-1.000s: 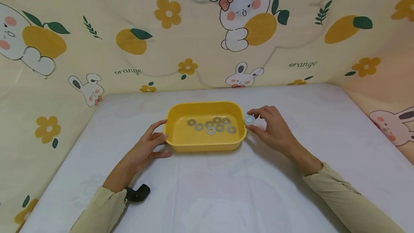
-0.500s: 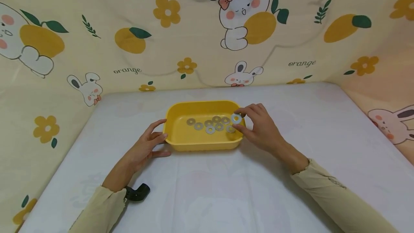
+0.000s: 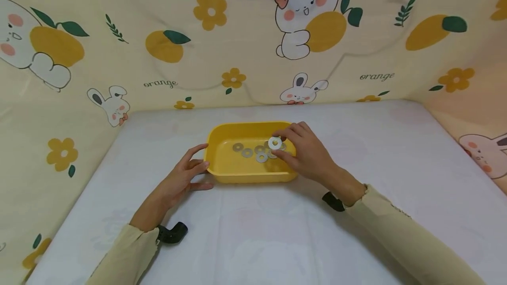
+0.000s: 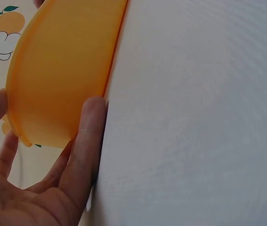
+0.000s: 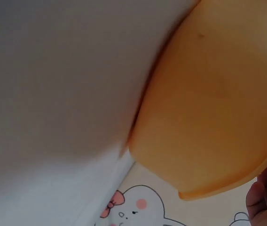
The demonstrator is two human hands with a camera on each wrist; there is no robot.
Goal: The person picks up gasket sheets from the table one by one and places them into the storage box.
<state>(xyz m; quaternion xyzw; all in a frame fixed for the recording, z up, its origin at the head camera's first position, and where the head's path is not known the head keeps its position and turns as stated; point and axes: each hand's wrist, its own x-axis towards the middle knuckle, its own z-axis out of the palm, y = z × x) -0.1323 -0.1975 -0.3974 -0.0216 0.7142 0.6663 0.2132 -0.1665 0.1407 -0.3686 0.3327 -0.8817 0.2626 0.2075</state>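
Observation:
A yellow plastic tray [image 3: 223, 164] stands on the white-covered table, with several flat metal washers [image 3: 258, 158] lying in it. My right hand [image 3: 309, 153] pinches another silver washer [image 3: 270, 144] between thumb and fingertips, holding it above the tray's right half, face toward the head camera. Some washers below are partly covered by it. My left hand [image 3: 180, 177] touches the tray's left end with spread, fairly straight fingers. In the left wrist view one finger [image 4: 92, 122] lies along the tray's side [image 4: 63, 70]. The right wrist view has mostly the tray's outside [image 5: 208, 108]; the held washer is hidden there.
White cloth [image 3: 245, 232] covers the table. Behind it hangs a cream curtain [image 3: 253, 43] with rabbit and orange prints, which also closes off both sides. Black wrist devices [image 3: 173, 233] show beneath both sleeves.
My right hand has carried the pinched washer leftward from beside the tray's right rim to above the washers inside. The left hand stays at the tray's left end. The head view has shifted slightly.

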